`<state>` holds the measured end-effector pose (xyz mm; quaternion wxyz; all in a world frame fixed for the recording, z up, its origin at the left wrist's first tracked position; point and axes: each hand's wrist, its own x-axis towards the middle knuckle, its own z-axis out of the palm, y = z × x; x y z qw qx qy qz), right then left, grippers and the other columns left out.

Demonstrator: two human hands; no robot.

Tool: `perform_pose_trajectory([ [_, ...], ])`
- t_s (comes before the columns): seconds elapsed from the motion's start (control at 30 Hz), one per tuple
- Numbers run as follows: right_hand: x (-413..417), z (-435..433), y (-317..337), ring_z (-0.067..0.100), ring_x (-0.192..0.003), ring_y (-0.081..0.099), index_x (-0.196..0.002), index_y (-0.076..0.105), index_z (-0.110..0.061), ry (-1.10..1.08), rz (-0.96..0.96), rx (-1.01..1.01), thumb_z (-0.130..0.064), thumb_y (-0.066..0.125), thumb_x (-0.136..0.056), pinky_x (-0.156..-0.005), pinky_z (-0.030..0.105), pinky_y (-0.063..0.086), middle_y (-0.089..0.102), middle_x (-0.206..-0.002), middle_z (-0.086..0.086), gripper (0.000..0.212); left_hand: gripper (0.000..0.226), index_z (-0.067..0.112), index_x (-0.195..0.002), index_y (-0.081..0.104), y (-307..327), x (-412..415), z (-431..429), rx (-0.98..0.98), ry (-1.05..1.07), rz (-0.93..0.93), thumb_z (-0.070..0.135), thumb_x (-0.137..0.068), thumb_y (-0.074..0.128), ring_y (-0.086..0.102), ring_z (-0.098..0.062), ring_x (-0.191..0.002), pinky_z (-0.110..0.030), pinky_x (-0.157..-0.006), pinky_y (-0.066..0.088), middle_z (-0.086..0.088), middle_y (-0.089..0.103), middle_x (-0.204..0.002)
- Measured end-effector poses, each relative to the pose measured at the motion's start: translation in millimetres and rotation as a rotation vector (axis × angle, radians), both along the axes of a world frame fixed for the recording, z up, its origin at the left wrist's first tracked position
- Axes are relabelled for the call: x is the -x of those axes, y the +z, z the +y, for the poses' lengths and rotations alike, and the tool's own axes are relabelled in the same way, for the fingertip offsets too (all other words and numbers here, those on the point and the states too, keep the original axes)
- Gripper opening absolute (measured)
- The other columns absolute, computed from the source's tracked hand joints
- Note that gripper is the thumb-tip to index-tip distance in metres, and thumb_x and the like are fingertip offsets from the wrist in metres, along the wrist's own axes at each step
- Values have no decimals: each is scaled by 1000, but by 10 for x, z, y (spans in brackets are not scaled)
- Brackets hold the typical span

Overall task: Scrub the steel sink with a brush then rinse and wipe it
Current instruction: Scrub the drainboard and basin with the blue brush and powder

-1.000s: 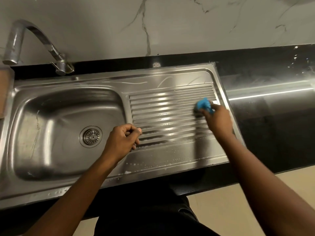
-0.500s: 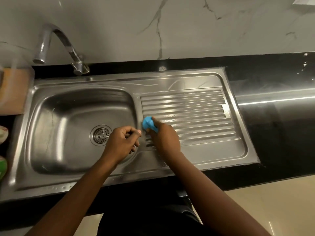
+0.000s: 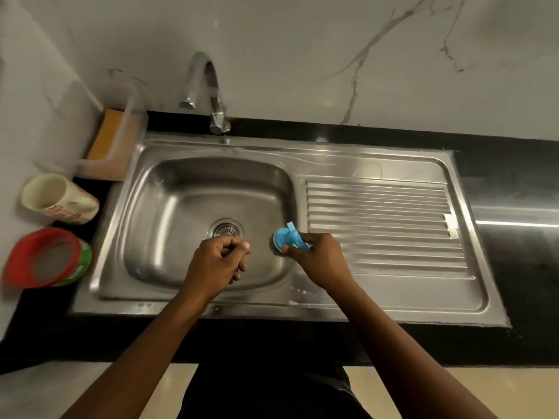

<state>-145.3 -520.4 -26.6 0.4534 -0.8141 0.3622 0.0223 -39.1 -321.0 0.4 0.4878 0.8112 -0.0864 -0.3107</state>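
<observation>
View: head camera, looking down at the work area.
Sink: stainless steel sink [image 3: 363, 164] set into a black polished tabletop [image 3: 514, 182]; basin on the left, ribbed steel drainboard [image 3: 378, 225] on the right.
Drain: round steel strainer [image 3: 226, 228] at the centre of the basin floor.
Tap: curved chrome tap [image 3: 208, 92] at the back rim, spout over the basin.
Brush: small blue plastic brush [image 3: 289, 238] at the right wall of the basin, just left of the drainboard, its dark underside turned toward the steel.
Right hand: right hand [image 3: 320, 257] grips the blue plastic brush, fingers curled round its top.
Left hand: left hand [image 3: 216, 261] hangs over the basin just in front of the strainer; fingers curled into the palm, thumb on the forefinger, holding nothing visible.
Spacing: the two hands are near each other but apart.
Left of sink, rear: clear plastic tub [image 3: 133, 116] with an orange block inside.
Left of sink, middle: cream patterned mug [image 3: 57, 198] lying on its side.
Left of sink, front: green container with a red lid [image 3: 45, 258], tipped.
Wall: white marble with grey veins [image 3: 348, 55].
</observation>
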Motion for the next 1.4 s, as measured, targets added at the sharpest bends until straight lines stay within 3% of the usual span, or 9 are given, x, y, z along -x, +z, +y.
perform_pose_trajectory([
  [0.27,-882,904,445,-3,-72,68,-124,75,-28,239,-177,-159,-46,76,-90,-58,10,46,77,-91,-13,37,21,15,-84,75,71,-261,842,-1,175,-33,27,-100,68,62,-22,-53,-34,-56,51,-7,72,-66],
  [0.4,-1310,1365,536,10,-53,58,-125,75,-32,369,-200,-147,-46,69,-96,-56,29,49,72,-72,-6,33,24,14,-85,75,70,-353,1284,10,280,-27,28,-101,66,62,-20,-52,-31,-54,49,-8,72,-66],
  [0.53,-1733,1855,599,5,-38,43,-127,73,-33,503,-205,-96,-47,61,-100,-44,16,34,50,-43,-16,32,25,9,-84,74,63,-408,1686,24,382,-9,26,-101,67,59,-18,-50,-31,-56,48,-7,71,-65],
  [0.7,-2145,2466,595,2,-58,56,-129,72,-29,696,-244,-14,-47,54,-104,-57,17,39,67,-79,-10,36,27,4,-86,71,25,-475,2097,51,464,26,25,-102,64,59,-21,-55,-31,-57,49,-12,70,-68],
  [0.93,-2547,3056,309,20,-101,66,-140,64,-26,990,-129,165,-45,57,-100,-82,34,55,70,-119,2,44,24,7,-90,72,-37,-500,2461,59,545,91,27,-101,66,60,-19,-59,-30,-59,51,-8,70,-69],
  [1.1,-2665,3252,168,23,-94,67,-135,64,-23,1039,-64,298,-43,56,-101,-80,40,59,70,-110,4,40,24,7,-87,72,-96,-516,2614,34,584,100,25,-101,66,59,-18,-57,-30,-58,50,-7,70,-67],
  [1.2,-2759,3292,174,21,-88,67,-127,68,-19,1094,-54,364,-44,56,-101,-68,32,53,70,-104,2,38,22,8,-88,72,-122,-514,2632,29,575,101,24,-102,66,60,-20,-58,-30,-59,51,-5,70,-67],
  [1.3,-2773,3242,259,17,-74,65,-115,74,-13,1058,-83,261,-39,59,-100,-59,30,47,70,-88,2,34,21,8,-88,72,-96,-518,2572,48,558,92,24,-101,66,60,-19,-58,-27,-57,51,-6,70,-67],
  [1.4,-2673,3017,406,16,-80,68,-114,76,-13,945,-103,132,-39,64,-98,-68,32,56,73,-92,2,33,21,9,-88,73,-77,-535,2475,71,546,85,24,-101,66,60,-17,-57,-28,-58,51,-6,70,-67],
])
